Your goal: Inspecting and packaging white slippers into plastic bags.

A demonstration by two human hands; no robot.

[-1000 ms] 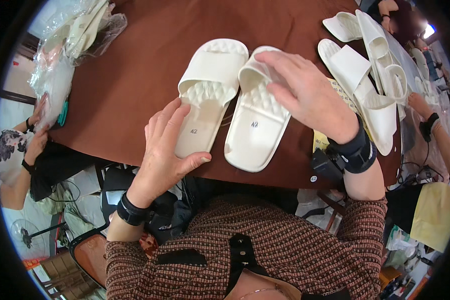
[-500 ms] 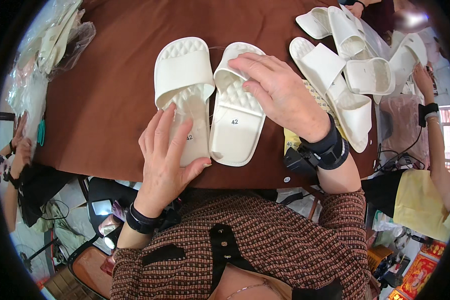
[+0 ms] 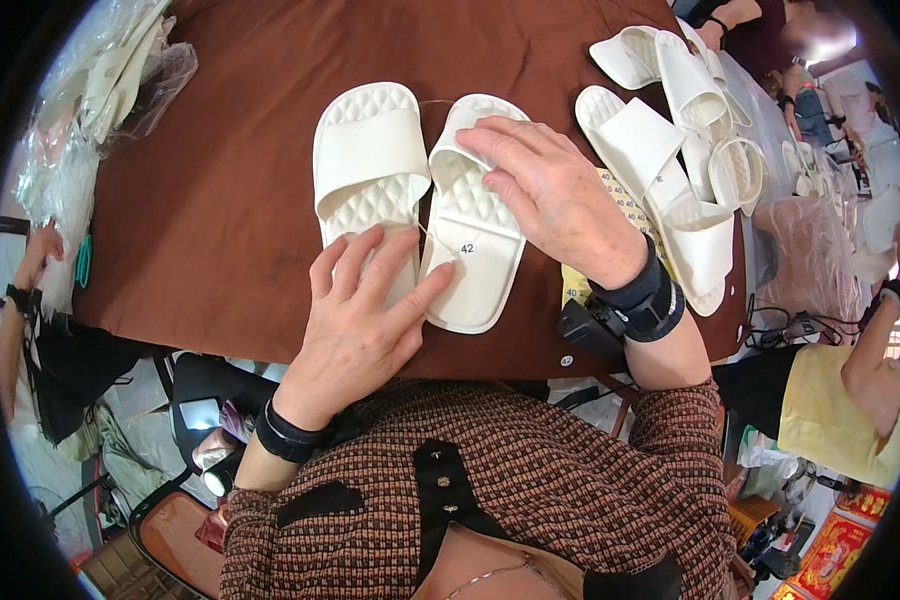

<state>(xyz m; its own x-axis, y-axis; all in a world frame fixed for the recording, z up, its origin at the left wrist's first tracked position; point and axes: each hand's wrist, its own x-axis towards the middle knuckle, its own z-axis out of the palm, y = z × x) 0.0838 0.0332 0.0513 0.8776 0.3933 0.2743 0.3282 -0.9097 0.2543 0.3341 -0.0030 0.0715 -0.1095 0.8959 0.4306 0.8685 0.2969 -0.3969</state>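
Two white slide slippers lie side by side on a brown cloth-covered table, toes away from me. My left hand (image 3: 370,295) rests over the heel of the left slipper (image 3: 372,140), fingers spread and open, hiding most of that heel. Its thumb reaches across onto the heel of the right slipper (image 3: 470,290). A thin pale thread (image 3: 438,240) shows by my left fingertips. My right hand (image 3: 565,200) is closed over the right side of the right slipper's strap, fingers on top and thumb at the strap's opening.
More white slippers (image 3: 642,135) lie in a group to the right, beside a yellow sheet of small round stickers (image 3: 620,200). Clear plastic bags (image 3: 65,190) with slippers hang over the table's left edge. Other people stand at both sides, one in a yellow garment (image 3: 840,410).
My left hand has moved right, its thumb now over the right slipper. My right hand stays at the strap. On the right, a co-worker's arm has drawn back from the slipper group.
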